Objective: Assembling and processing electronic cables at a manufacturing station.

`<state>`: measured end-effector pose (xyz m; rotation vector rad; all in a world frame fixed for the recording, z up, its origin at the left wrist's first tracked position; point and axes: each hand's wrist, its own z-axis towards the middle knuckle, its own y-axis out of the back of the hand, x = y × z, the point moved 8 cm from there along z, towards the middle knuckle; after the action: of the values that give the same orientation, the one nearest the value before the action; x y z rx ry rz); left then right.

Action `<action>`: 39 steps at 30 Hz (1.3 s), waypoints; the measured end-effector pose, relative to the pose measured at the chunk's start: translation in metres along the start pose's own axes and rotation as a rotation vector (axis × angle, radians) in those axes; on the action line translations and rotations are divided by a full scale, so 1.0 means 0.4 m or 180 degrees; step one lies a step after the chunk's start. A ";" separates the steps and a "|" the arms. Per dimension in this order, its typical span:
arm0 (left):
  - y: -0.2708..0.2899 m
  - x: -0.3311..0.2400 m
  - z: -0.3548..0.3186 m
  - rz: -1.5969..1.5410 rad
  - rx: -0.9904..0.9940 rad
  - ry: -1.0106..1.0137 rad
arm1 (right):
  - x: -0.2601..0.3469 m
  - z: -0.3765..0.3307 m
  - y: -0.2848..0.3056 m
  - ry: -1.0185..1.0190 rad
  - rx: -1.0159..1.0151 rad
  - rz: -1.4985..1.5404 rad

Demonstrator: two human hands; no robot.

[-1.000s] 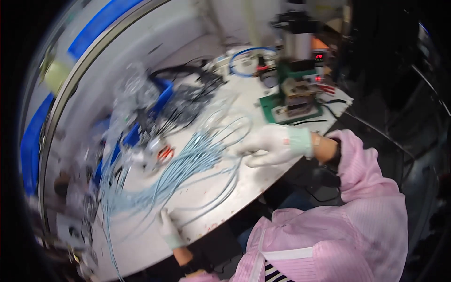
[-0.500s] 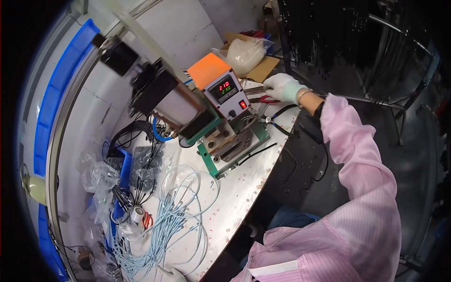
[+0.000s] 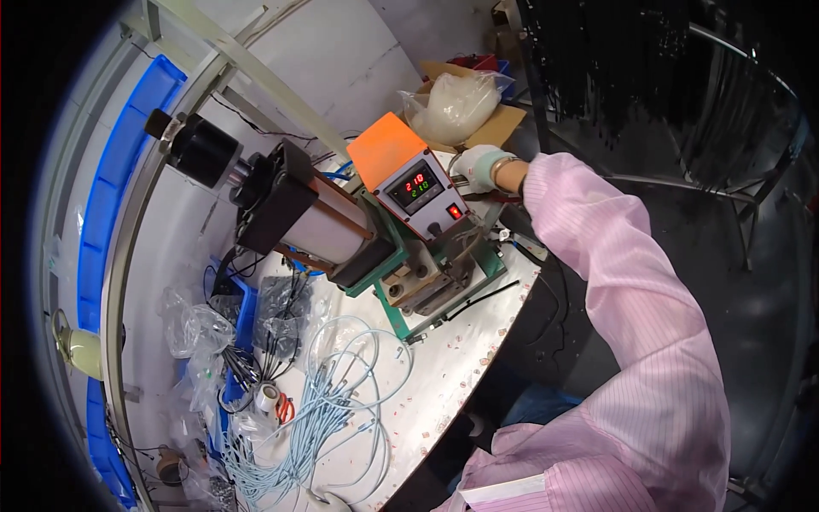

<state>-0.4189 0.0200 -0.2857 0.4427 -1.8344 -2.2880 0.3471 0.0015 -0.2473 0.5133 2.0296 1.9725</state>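
Light blue cables (image 3: 299,452) lie in a loose, looped bundle on the white table (image 3: 435,367), low in our view. Across that table we see a pink striped sleeve (image 3: 614,256) reaching forward along the right side. Next in size, we find a benchtop press (image 3: 328,230), with a pale cylinder body and a green base, standing beyond the cables. Beside it sits a control box (image 3: 388,154) with an orange top and a lit red-and-green display. Behind that, we make out a clear plastic bag (image 3: 461,107) of whitish material on brown cardboard (image 3: 503,128). A narrow blue bin (image 3: 246,316) stands left of the cables, near some black leads (image 3: 277,337).

The right hand (image 3: 479,167), in a white glove, is just beside the control box at the table's far side; its fingers look curled, but we cannot tell what, if anything, they hold. Of the left hand (image 3: 328,502) we see only a gloved bit at the lower edge, by the cables; we cannot tell its grip. Smallest are red-handled scissors (image 3: 286,410) and a white tape roll (image 3: 267,395).
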 end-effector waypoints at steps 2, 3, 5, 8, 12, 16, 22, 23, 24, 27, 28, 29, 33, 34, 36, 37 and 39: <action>0.002 -0.008 -0.008 0.0043 0.0024 -0.0072 | 0.017 0.009 0.003 0.0023 0.0081 -0.0055; 0.008 -0.013 -0.010 0.0029 0.0009 -0.0073 | 0.016 0.008 0.017 -0.0016 -0.0058 -0.0105; 0.027 -0.020 -0.027 -0.0125 -0.0022 0.0060 | 0.016 -0.001 0.059 -0.0077 -0.0332 -0.0217; 0.007 -0.015 -0.011 -0.0250 -0.0052 -0.0020 | -0.026 -0.012 0.118 -0.0151 -0.0606 -0.0501; -0.009 0.023 0.032 -0.0405 -0.0222 -0.0343 | -0.064 -0.168 0.254 -0.0328 -0.0290 -0.0852; 0.028 -0.013 -0.021 -0.0413 -0.0393 -0.0380 | -0.213 -0.319 0.327 -0.1018 -0.0554 -0.0530; 0.230 -0.089 -0.059 -0.1280 -0.0867 -0.0139 | -0.175 -0.581 0.529 -0.0381 -0.1885 0.0649; 0.282 -0.118 -0.057 -0.2002 -0.1240 -0.0734 | -0.147 -0.608 0.574 -0.0134 -0.2060 0.0659; 0.335 -0.161 -0.053 -0.2294 -0.1252 -0.1056 | -0.124 -0.616 0.611 -0.0083 -0.2078 0.0643; 0.546 -0.403 -0.102 -0.3697 -0.0834 -0.2181 | 0.039 -0.616 0.744 0.0838 -0.2688 0.0355; 0.594 -0.473 -0.122 -0.4040 -0.0470 -0.2369 | 0.087 -0.620 0.781 0.0899 -0.2764 0.0305; 0.648 -0.553 -0.158 -0.4005 -0.0113 -0.2701 | 0.138 -0.626 0.810 0.0920 -0.2805 0.0270; 0.772 -0.864 -0.253 -0.4205 0.0999 -0.3853 | 0.179 -0.566 0.859 0.0484 -0.2435 0.0297; 0.791 -0.911 -0.254 -0.4132 0.1028 -0.4045 | 0.190 -0.537 0.864 0.0542 -0.2536 0.0243; 0.801 -1.010 -0.264 -0.4413 0.1522 -0.4014 | 0.199 -0.524 0.877 0.0551 -0.2643 0.0107; 0.805 -1.047 -0.252 -0.4444 0.1486 -0.4016 | 0.209 -0.513 0.869 0.0552 -0.2417 0.0209; 0.784 -1.141 -0.237 -0.4221 0.1585 -0.4098 | 0.212 -0.492 0.845 0.0482 -0.1943 0.0405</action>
<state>0.0272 0.0073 0.0557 0.2277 -3.5699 -3.2797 0.2097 -0.1355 0.1026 0.3620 1.3687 2.6148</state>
